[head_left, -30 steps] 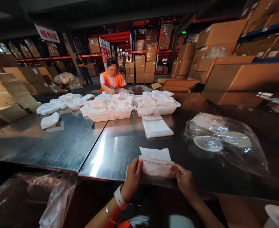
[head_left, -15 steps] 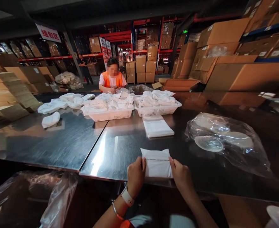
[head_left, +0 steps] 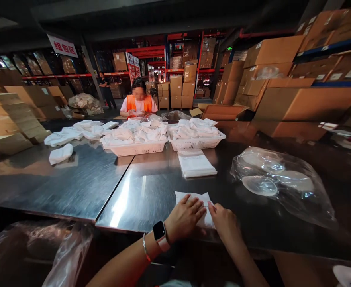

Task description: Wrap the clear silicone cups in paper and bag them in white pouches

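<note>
At the near edge of the metal table, a white pouch (head_left: 204, 197) with a line of dark print lies under my hands. My left hand (head_left: 185, 216) rests across its face, palm down with the fingers stretched out. The right edge of the pouch is pinched between the thumb and fingers of my right hand (head_left: 226, 224). Just beyond it lies a neat stack of flat white pouches (head_left: 197, 163). Much of the pouch's lower left is hidden by my left hand.
Two white baskets (head_left: 139, 149) (head_left: 197, 142) heaped with white pouches stand farther back. A clear plastic bag (head_left: 300, 199) holding round whitish pieces lies to the right. Loose white pouches (head_left: 61, 154) are at left. A person in an orange vest (head_left: 139, 104) sits opposite; cartons (head_left: 271, 51) surround the table.
My left hand has let go of the pouch's left edge and moved right, now flat over its face. My right hand still grips the right edge.
</note>
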A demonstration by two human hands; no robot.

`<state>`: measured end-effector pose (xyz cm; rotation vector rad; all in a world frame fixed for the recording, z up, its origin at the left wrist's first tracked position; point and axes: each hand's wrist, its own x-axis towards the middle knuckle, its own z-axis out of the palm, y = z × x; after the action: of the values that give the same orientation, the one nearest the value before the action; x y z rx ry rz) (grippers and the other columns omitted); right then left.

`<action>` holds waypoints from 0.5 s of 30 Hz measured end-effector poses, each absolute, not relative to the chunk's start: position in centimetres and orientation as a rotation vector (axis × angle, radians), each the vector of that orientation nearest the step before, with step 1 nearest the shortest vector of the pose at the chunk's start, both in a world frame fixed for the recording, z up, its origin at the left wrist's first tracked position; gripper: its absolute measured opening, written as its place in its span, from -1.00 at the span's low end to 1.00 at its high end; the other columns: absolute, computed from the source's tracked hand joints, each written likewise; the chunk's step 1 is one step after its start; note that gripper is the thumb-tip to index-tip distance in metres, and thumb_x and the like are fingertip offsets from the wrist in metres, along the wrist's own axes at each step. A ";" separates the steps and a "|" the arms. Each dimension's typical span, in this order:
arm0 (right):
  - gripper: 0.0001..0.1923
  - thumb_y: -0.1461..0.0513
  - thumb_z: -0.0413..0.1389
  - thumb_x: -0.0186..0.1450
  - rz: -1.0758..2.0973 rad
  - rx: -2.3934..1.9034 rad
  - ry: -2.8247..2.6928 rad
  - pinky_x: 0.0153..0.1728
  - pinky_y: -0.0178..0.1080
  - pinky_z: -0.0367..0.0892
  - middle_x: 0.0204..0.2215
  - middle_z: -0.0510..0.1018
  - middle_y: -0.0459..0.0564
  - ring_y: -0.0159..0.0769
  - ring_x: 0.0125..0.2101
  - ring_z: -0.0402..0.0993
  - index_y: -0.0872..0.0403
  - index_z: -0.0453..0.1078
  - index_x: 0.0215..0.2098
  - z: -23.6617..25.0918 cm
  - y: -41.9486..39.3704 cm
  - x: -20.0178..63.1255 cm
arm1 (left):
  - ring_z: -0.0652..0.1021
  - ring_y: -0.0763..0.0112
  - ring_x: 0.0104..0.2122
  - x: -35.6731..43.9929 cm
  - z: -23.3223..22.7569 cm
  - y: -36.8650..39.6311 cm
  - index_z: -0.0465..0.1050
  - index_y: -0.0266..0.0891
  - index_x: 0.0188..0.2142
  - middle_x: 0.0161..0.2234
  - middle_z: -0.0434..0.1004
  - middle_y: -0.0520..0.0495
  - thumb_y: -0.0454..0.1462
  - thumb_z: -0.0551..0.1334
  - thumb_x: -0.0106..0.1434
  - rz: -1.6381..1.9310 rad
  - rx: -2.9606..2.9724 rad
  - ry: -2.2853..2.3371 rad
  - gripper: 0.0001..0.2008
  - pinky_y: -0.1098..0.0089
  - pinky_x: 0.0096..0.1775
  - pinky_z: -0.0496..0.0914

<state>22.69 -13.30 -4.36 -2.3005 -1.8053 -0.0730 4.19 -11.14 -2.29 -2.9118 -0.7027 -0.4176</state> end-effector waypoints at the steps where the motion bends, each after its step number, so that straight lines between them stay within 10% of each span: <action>1: -0.58 0.03 -0.05 0.41 -0.102 -2.397 -1.752 -0.52 -0.17 0.34 -0.56 0.54 0.17 0.00 -0.50 0.55 0.17 0.47 -0.29 -3.9 -13.5 22.8 | 0.27 0.10 0.21 4.1 -2.5 -10.9 0.22 -0.32 0.22 0.21 0.28 -0.22 0.11 0.08 0.34 -0.370 -2.942 -0.721 -0.35 0.03 0.26 0.04; 8: -0.46 0.13 -0.32 0.48 -0.618 -1.488 -2.065 0.02 -0.10 0.39 0.06 0.47 0.18 -0.11 0.09 0.38 0.20 0.38 0.09 -6.4 -13.3 23.0 | 0.17 0.10 0.28 2.8 -3.1 -10.8 0.11 -0.34 0.28 0.27 0.18 -0.24 0.13 0.09 0.32 -0.372 -3.087 -0.703 -0.27 0.03 0.30 -0.09; 15: -0.35 -0.02 -0.29 0.44 -0.527 -1.424 -2.108 -0.04 -0.05 0.46 0.13 0.38 0.20 -0.06 0.07 0.40 0.25 0.32 0.17 -14.4 -11.3 25.8 | 0.10 0.14 0.31 1.3 -3.1 -10.7 -0.02 -0.29 0.33 0.33 0.03 -0.23 -0.03 0.01 0.40 -0.520 -3.254 -0.643 -0.38 0.00 0.31 -0.23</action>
<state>25.76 -11.30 -14.36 -1.4239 -2.1084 -0.5267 1.32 -10.66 -3.10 -3.2539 -0.6427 -0.5199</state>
